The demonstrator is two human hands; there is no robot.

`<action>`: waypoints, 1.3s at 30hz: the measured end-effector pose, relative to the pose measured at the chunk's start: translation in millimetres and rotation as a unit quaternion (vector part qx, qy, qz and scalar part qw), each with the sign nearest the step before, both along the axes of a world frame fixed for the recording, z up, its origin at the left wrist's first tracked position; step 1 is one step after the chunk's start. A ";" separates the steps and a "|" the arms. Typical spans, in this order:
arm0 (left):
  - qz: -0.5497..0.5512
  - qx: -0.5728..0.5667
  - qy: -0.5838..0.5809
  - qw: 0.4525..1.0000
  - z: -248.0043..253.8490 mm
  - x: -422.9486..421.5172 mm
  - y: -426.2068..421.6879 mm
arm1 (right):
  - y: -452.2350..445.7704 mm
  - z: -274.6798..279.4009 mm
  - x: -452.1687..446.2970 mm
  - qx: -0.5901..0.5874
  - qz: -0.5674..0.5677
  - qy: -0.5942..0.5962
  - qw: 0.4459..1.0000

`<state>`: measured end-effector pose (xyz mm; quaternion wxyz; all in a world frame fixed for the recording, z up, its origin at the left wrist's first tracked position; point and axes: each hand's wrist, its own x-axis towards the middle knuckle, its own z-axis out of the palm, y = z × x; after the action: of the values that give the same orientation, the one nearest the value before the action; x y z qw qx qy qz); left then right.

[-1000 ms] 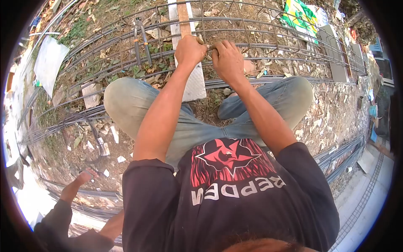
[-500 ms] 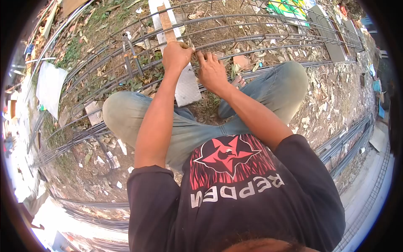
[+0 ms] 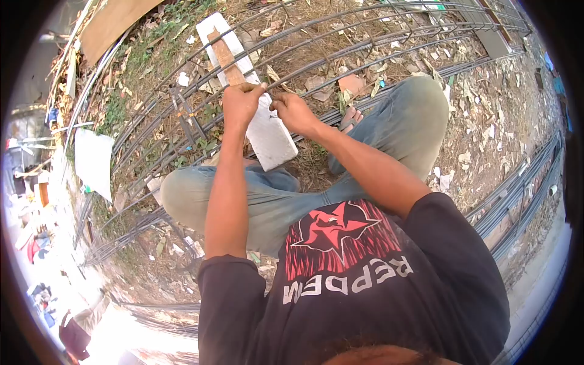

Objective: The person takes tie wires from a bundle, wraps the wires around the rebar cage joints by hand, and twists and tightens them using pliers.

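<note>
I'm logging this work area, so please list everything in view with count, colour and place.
Steel bars: many, grey-brown, lattice across the top
Bar bundle: one, bluish grey, right side
Slab: one, white, running beneath the lattice
Wood strip: one, brown, along the slab's upper part
Hand tool: one, grey and orange, left of the slab
Sheet: one, whitish, far left
Board: one, brown, upper left
Plank: one, grey, upper right
Litter: many, mixed, over the ground
Shirt: one, dark with red print, bottom centre
Jeans: one pair, blue, centre
Left grip: one, bare, over the slab
Right grip: one, bare, beside it
</note>
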<state>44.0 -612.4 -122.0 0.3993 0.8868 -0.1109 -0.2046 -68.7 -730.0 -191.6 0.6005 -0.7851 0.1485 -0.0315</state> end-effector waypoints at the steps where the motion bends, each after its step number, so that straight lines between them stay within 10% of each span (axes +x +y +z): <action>1: 0.006 -0.006 0.054 0.999 3.5 3.3 -0.6 | -1.0 7.1 -0.4 0.061 -0.017 0.034 0.997; 4: 0.043 -0.098 0.169 0.980 -0.7 14.1 3.9 | 7.4 34.2 -4.7 0.228 -0.051 0.095 0.968; 22: 0.077 -0.080 0.206 0.972 7.2 9.6 2.7 | -1.3 45.4 12.1 0.234 -0.119 0.136 0.955; 39: -0.121 -0.004 0.104 0.987 10.3 20.4 14.3 | 0.1 27.2 30.7 0.205 -0.138 0.131 0.960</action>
<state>64.4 -598.1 -111.8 0.3841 0.8393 -0.1764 -0.3418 -38.0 -729.9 -164.4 0.7136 -0.6142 0.3364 0.0205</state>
